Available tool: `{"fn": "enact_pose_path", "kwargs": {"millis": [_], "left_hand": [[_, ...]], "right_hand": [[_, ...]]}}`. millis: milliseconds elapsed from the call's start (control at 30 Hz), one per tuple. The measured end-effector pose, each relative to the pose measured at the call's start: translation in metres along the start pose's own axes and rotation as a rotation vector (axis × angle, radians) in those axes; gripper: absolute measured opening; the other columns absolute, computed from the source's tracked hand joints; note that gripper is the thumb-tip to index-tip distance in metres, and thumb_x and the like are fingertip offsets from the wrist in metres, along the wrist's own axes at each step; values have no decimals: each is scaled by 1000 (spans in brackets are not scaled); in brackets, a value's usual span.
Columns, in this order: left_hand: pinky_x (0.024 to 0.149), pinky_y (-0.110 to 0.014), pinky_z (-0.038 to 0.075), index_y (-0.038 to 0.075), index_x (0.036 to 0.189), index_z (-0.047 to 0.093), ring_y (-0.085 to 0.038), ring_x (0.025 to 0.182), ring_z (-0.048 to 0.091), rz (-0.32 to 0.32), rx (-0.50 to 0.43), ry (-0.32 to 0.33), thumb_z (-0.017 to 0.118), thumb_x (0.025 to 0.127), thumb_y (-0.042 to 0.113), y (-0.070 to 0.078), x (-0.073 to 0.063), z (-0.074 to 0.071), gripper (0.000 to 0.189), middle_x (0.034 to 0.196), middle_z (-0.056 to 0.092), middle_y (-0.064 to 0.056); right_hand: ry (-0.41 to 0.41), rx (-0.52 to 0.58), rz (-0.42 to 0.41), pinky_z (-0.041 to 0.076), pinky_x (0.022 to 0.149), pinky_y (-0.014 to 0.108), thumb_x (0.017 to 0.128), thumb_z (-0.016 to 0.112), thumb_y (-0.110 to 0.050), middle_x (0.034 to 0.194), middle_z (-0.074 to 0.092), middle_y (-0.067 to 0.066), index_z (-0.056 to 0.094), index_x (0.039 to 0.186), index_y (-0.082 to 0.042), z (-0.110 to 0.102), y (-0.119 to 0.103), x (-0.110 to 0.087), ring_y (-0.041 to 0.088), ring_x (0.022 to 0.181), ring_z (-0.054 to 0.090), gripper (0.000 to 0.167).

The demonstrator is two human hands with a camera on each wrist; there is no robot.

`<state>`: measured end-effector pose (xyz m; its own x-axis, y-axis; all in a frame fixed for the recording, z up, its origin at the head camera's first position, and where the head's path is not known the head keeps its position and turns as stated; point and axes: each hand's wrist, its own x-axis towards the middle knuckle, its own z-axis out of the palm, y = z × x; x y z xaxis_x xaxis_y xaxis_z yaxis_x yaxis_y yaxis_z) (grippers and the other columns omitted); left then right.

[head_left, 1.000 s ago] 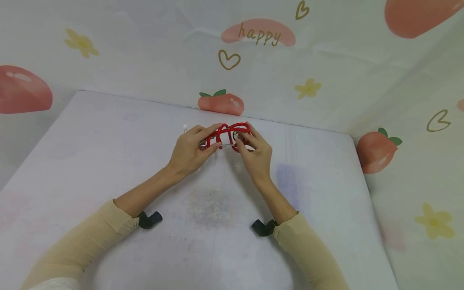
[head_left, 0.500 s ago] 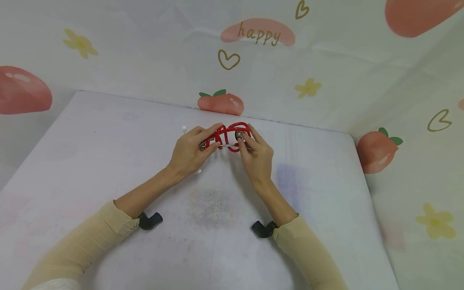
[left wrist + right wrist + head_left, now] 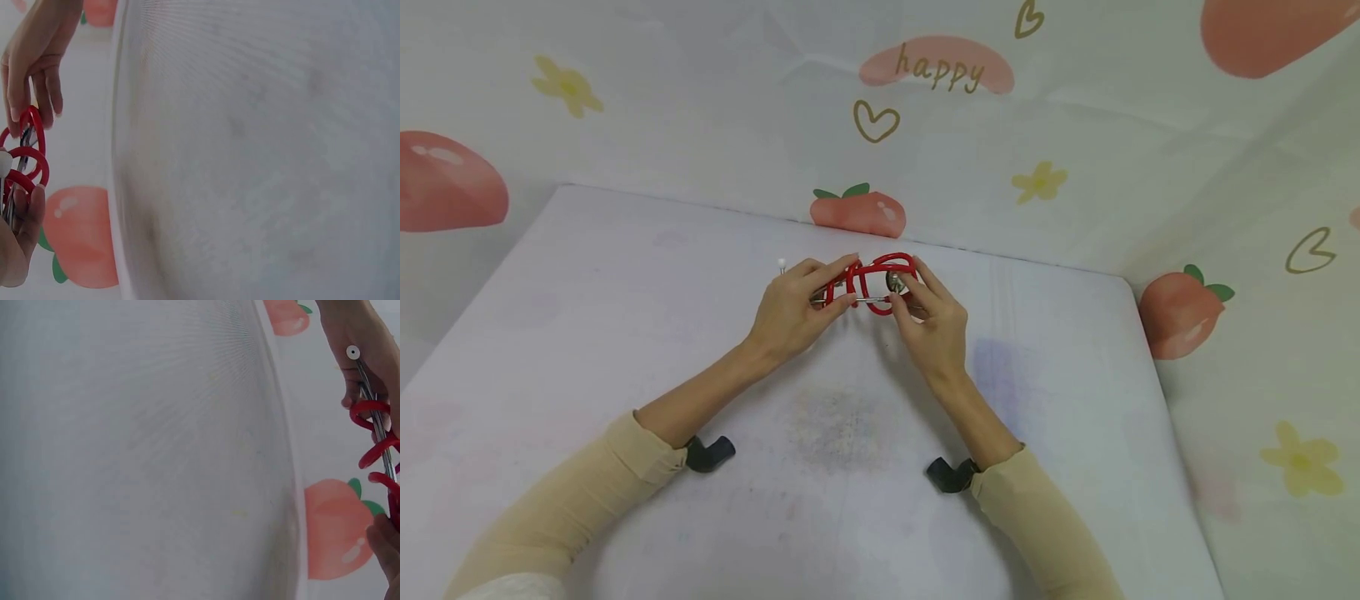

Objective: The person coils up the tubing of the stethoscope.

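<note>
A stethoscope with red tubing (image 3: 886,269) is held up above the far part of the table, its tubing wound in loops around the metal ear tubes (image 3: 379,428). My left hand (image 3: 792,310) grips the ear tubes and the nearer coils between thumb and fingers. One white ear tip (image 3: 782,263) sticks out behind that hand; the right wrist view also shows a white ear tip (image 3: 353,352). At the other end, my right hand (image 3: 934,329) pinches the stethoscope by the silver chest piece (image 3: 893,282) and the tubing beside it. Its fingers partly cover the chest piece.
The table (image 3: 715,517) has a pale cover with greyish and bluish stains. Behind it and on the right hangs a white cloth (image 3: 700,108) printed with peaches, flowers and hearts. Black curved pieces (image 3: 711,454) sit at both sleeve cuffs.
My right hand has shifted slightly right and down. The chest piece has turned and shows more between the fingers, and the right-hand red loop has changed shape a little. My left hand stays almost still.
</note>
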<state>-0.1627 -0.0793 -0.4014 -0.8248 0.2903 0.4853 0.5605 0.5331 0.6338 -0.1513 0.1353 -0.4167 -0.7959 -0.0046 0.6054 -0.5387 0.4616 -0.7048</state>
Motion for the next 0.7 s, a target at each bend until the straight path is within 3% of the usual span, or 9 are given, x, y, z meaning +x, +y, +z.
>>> {"fn": "enact_pose_path", "kwargs": {"millis": [167,333,533,700], "left_hand": [[74,-33,57,19,137,63,-18,85,63,7,-21,-18,79,86,24,-2,-1,-3,53,100,67,-10],[66,-32,50,18,136,64,-18,80,60,4,-36,-63,81,85,24,-5,-1,-4,53,100,68,-8],[63,-29,47,19,136,63,-16,76,55,-17,-81,-132,82,84,24,-7,-3,-4,55,100,68,-8],[68,-28,53,17,136,63,-15,82,57,-16,-125,-176,82,84,24,-8,-3,-3,55,105,69,-7]], "right_hand": [[-5,31,-24,60,63,42,82,74,10,130,61,23,73,107,9,-10,-17,2,34,87,73,24],[-47,102,-25,60,66,42,80,72,15,124,64,25,73,101,11,-27,-30,6,36,99,70,21],[-228,220,-36,58,77,48,78,72,18,129,61,26,64,117,14,-43,-22,10,41,109,65,39],[-420,208,11,55,87,51,78,75,15,135,56,25,54,132,11,-50,-14,13,41,115,60,59]]}}
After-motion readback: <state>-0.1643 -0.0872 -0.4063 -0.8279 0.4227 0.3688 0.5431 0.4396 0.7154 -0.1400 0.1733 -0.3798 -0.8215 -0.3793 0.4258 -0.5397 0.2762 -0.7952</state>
